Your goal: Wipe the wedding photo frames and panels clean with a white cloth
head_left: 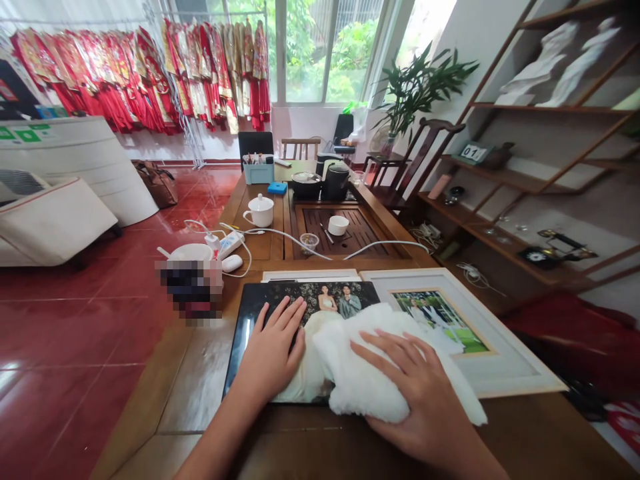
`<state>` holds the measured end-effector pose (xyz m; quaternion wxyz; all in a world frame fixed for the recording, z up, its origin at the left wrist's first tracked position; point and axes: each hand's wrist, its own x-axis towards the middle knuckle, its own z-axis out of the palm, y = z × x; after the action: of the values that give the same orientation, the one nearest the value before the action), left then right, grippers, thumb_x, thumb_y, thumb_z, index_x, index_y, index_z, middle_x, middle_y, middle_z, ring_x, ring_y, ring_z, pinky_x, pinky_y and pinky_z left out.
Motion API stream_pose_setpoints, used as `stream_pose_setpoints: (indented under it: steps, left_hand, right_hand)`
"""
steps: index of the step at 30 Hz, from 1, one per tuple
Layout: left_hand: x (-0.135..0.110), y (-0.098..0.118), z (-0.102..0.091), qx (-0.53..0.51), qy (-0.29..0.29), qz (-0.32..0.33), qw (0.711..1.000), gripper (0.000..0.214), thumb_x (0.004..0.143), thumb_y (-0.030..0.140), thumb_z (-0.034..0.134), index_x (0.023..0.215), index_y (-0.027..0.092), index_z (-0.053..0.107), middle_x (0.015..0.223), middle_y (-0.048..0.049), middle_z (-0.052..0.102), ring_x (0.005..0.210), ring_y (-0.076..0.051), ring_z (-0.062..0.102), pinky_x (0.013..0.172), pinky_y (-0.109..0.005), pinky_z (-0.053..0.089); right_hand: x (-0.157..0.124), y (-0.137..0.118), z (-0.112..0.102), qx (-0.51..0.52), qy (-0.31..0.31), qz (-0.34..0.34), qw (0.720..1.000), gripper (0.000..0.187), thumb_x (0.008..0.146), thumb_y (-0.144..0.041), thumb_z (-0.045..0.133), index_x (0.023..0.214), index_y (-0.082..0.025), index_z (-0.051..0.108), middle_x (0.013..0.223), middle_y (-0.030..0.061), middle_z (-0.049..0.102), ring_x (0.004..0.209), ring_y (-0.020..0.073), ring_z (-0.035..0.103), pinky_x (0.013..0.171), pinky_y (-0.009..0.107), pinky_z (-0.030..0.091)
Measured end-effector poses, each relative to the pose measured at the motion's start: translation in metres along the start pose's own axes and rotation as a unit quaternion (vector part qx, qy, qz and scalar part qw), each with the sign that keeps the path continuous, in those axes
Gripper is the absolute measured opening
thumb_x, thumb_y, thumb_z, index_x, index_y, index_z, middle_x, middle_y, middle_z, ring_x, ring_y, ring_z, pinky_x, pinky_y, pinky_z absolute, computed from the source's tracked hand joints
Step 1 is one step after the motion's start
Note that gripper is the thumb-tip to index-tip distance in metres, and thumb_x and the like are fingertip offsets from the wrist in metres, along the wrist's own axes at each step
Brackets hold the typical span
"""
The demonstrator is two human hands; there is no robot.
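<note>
1. White terry cloth (380, 360) lies bunched across the lower right of a glossy wedding photo panel (330, 307), bottom center of frame, on the wooden counter (525, 427).
2. Hands apart. Left hand (273, 350) flat on the panel, fingers spread. Right hand (417, 400) palm down on the cloth, pressing, not closed around it.
3. White-framed wedding photo (440, 320) lies flat just right of the panel, partly under the cloth.
4. Center of frame, farther along the counter: wooden tea tray (350, 230) holding a small white bowl (339, 225); lidded white mug (259, 210) left of the tray; black kettle (336, 181) beyond it.
5. Upper left: red embroidered garments (100, 80) hang on a rack.
</note>
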<state>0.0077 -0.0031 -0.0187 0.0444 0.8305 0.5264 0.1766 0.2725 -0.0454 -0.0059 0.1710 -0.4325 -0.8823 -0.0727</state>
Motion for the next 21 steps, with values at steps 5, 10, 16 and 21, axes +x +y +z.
stream_pose_setpoints:
  steps: [5,10,16,21]
  left_hand:
    - [-0.001,-0.001,0.001,-0.002,-0.003,0.005,1.0,0.049,0.099,0.025,0.037,0.148,0.025,0.036,0.153,0.0004,0.039,0.144,-0.023,0.03,0.118,-0.054,0.023]
    - [0.0,-0.001,0.001,0.0,0.004,0.009,1.0,0.05,0.099,0.024,0.038,0.149,0.026,0.034,0.153,-0.0006,0.039,0.144,-0.023,0.03,0.117,-0.054,0.024]
    - [0.001,0.0,-0.001,0.011,-0.011,0.002,1.0,0.049,0.1,0.025,0.036,0.148,0.024,0.035,0.154,0.0008,0.036,0.144,-0.023,0.029,0.117,-0.055,0.025]
    - [0.001,0.001,-0.002,0.013,-0.009,-0.001,1.0,0.048,0.099,0.024,0.038,0.147,0.025,0.038,0.153,0.0013,0.038,0.143,-0.022,0.031,0.117,-0.053,0.026]
  right_hand:
    - [0.029,0.018,0.005,0.016,-0.008,0.015,1.0,0.073,0.071,-0.043,0.067,0.14,-0.033,0.046,0.139,0.0047,0.054,0.123,0.033,0.049,0.102,0.053,0.03]
    - [0.068,0.035,0.013,0.032,-0.018,0.027,0.999,0.069,0.077,-0.049,0.064,0.141,-0.031,0.045,0.144,0.0065,0.05,0.129,0.0335,0.045,0.105,0.057,0.028]
    - [0.059,0.029,0.011,0.031,-0.02,0.024,0.999,0.073,0.077,-0.049,0.062,0.144,-0.031,0.04,0.149,0.0042,0.044,0.136,0.0327,0.037,0.11,0.058,0.024]
    - [0.019,0.006,0.001,0.018,-0.031,0.008,0.999,0.08,0.073,-0.047,0.062,0.147,-0.031,0.036,0.151,0.0032,0.04,0.137,0.0332,0.035,0.11,0.056,0.022]
